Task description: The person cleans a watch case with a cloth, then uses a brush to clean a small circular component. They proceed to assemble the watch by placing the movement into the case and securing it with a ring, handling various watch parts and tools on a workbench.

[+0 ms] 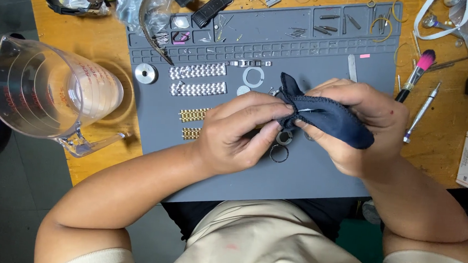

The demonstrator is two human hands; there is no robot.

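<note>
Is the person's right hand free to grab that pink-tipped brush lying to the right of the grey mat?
Probably not at once: the right hand is gripping the dark blue cloth. Nothing lies between it and the pink-tipped brush, though.

Dark navy cloth (329, 120) looks soft and matt, with a stitched edge. Left of it, the metal bracelet links (198, 71) shine on the matt grey rubbery mat (325, 61); the jug (41, 90) is clear glossy plastic.

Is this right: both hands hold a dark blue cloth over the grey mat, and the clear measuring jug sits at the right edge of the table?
Not quite. The head view shows the measuring jug at the left edge of the table, not the right. The rest holds: the left hand and right hand both hold the dark blue cloth over the grey mat.
</note>
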